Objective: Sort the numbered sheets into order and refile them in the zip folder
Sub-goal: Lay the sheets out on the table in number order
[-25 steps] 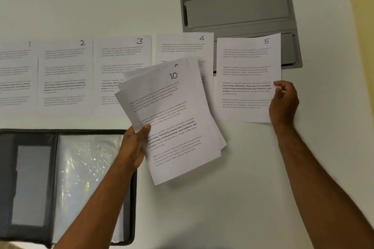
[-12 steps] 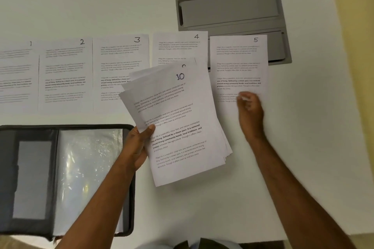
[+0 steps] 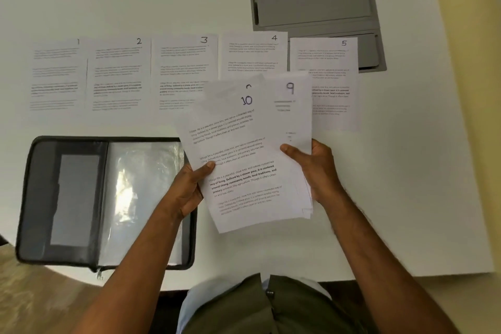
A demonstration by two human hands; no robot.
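White sheets marked 1 (image 3: 55,76), 2 (image 3: 119,76), 3 (image 3: 184,68), 4 (image 3: 253,54) and 5 (image 3: 332,84) lie in a row on the table (image 3: 406,171), long axes pointing away from me. My left hand (image 3: 187,190) grips the held stack (image 3: 244,171) — top sheet "10", tilted, its top leaning to the left. My right hand (image 3: 317,168) pinches the sheet marked 9 (image 3: 294,114) behind it. I see the zip folder (image 3: 81,198) lying open at lower left.
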